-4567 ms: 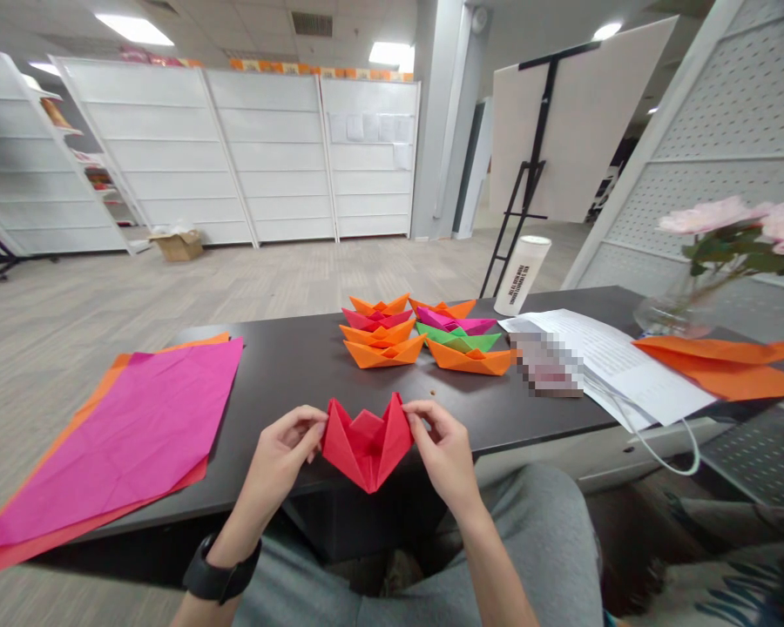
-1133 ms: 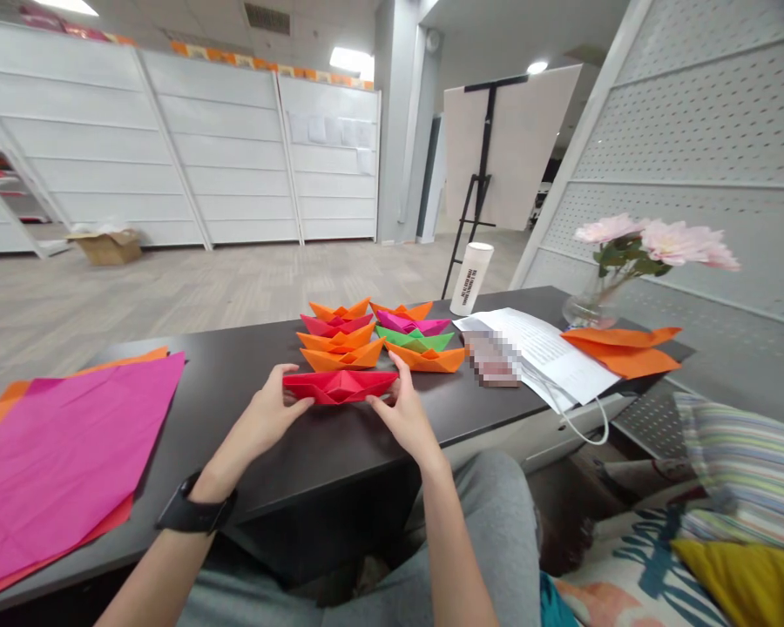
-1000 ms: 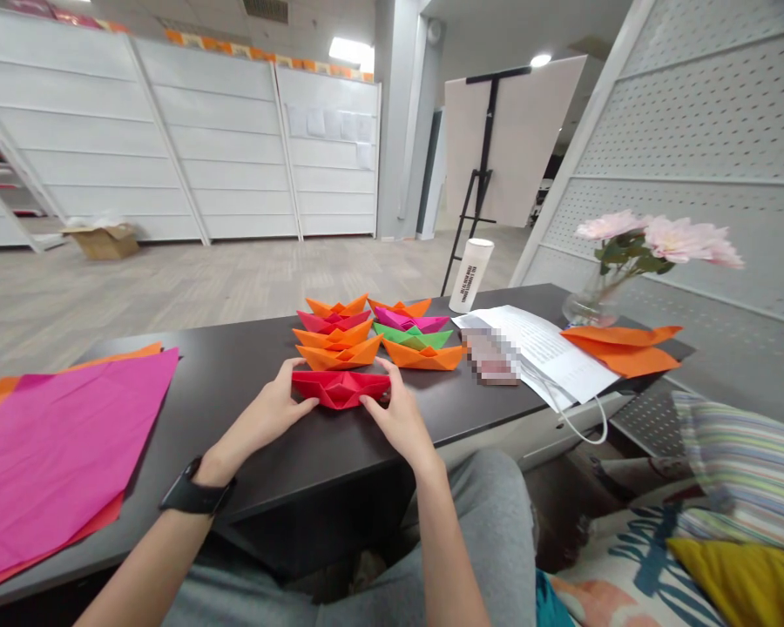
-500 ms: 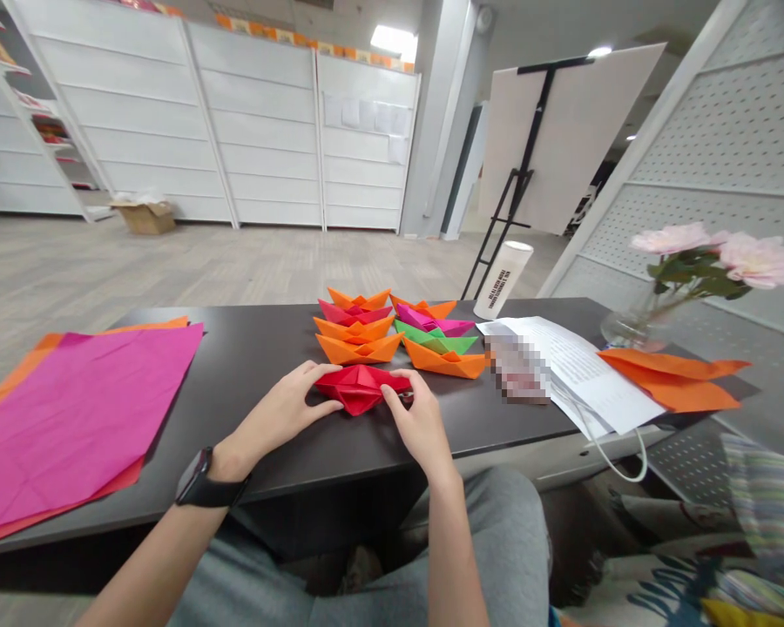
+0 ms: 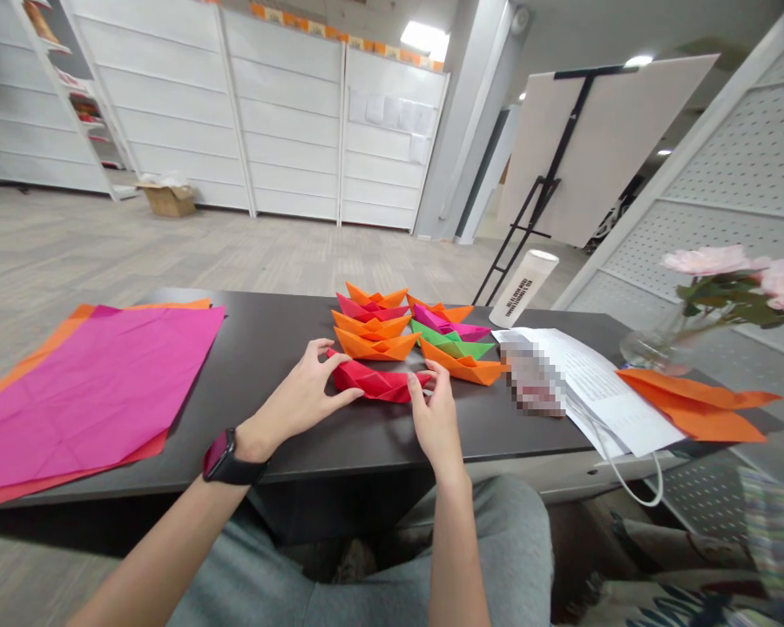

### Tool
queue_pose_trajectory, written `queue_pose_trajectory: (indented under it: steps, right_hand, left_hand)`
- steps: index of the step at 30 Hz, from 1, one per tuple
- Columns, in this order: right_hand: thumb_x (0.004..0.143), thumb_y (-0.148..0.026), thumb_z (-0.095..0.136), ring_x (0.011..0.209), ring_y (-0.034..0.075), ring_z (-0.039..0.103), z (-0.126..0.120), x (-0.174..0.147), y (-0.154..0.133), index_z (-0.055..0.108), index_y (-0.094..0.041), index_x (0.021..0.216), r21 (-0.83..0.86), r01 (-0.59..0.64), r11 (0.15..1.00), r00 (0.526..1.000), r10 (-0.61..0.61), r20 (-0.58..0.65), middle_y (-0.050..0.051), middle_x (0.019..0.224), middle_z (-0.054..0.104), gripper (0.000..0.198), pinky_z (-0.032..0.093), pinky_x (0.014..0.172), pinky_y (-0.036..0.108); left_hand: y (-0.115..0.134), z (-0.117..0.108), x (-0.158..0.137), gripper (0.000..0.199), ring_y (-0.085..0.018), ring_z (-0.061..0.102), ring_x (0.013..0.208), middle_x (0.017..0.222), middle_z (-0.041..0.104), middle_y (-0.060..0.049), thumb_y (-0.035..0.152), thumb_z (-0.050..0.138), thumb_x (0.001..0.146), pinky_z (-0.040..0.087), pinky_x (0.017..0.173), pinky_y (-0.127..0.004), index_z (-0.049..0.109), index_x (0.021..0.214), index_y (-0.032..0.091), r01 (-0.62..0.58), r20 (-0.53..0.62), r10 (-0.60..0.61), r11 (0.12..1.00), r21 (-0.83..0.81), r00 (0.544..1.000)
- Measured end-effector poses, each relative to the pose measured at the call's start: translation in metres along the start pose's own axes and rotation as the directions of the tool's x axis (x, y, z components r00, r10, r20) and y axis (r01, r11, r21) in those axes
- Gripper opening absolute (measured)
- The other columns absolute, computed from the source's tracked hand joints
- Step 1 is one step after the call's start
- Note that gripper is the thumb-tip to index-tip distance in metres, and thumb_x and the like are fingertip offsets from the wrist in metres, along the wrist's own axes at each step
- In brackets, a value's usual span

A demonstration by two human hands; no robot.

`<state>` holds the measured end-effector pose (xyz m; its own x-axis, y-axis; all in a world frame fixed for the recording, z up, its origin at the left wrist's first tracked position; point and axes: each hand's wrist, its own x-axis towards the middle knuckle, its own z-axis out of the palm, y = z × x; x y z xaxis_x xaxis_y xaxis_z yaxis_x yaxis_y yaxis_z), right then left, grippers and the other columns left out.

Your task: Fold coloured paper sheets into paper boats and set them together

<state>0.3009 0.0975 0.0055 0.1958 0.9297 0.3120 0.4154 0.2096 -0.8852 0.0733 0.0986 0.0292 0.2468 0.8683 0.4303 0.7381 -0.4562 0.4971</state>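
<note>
A red folded paper boat (image 5: 380,384) is between my two hands, just above or on the near part of the dark tabletop; whether it touches is unclear. My left hand (image 5: 314,383) has its fingers curled around the boat's left end, the thumb stretched along the near side. With thumb and fingers, my right hand (image 5: 436,407) pinches the right tip. Right behind, finished paper boats stand in two rows. The left row has an orange boat (image 5: 379,346) in front; the right row has another orange boat (image 5: 461,364), a green boat (image 5: 454,341) and a magenta boat (image 5: 441,322).
Magenta paper sheets (image 5: 104,392) over orange ones lie at the left. To the right are printed white sheets (image 5: 562,357), a white cable (image 5: 657,483), folded orange paper (image 5: 699,405) and a glass vase (image 5: 653,348) with pink flowers. A white cylinder (image 5: 524,289) stands at the back edge.
The red boat has tipped from showing its spread middle to sitting more upright with its side toward me. Both hands still hold its ends. The view has shifted slightly.
</note>
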Motion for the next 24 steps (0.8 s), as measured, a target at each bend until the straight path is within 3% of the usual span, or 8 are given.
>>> queue_pose_trajectory:
  steps: [5, 13, 24]
  right_hand:
    - [0.091, -0.047, 0.056, 0.119, 0.026, 0.056, -0.0046, -0.0026, 0.0027, 0.050, -0.022, 0.125, 0.083, 0.087, 0.993, 0.996, -0.087, 0.005, 0.014, 0.129, 0.055, 0.043, 0.052, 0.094, 0.043]
    - [0.086, -0.029, 0.062, 0.122, 0.026, 0.054, -0.0093, -0.0053, 0.0005, 0.056, -0.024, 0.121, -0.032, 0.251, 0.967, 0.966, -0.248, 0.076, 0.011, 0.127, 0.054, 0.036, 0.052, 0.099, 0.044]
    - [0.092, -0.032, 0.053, 0.138, 0.027, 0.043, -0.0045, -0.0060, 0.0028, 0.050, -0.024, 0.138, -0.142, 0.214, 0.966, 0.975, -0.203, 0.091, 0.014, 0.146, 0.042, 0.047, 0.045, 0.109, 0.045]
  left_hand:
    - [-0.0012, -0.0010, -0.0013, 0.048, -0.035, 0.054, 0.124, 0.138, 0.039, -0.014, 0.054, 0.068, 0.082, 0.044, 0.109, -0.052, 0.065, 0.117, 0.022, -0.010, 0.015, 0.010, 1.000, 0.021, 1.000]
    - [-0.0027, 0.0010, 0.0000, 0.039, -0.035, 0.054, 0.123, 0.138, 0.039, -0.015, 0.044, 0.069, 0.084, 0.045, 0.107, -0.052, 0.065, 0.115, 0.021, -0.053, -0.005, 0.053, 0.996, 0.066, 0.999]
    - [-0.0024, 0.0080, 0.0061, 0.043, -0.033, 0.061, 0.116, 0.133, 0.045, -0.015, 0.040, 0.060, 0.091, 0.050, 0.101, -0.049, 0.057, 0.130, 0.022, 0.011, -0.021, -0.008, 0.987, 0.160, 1.000]
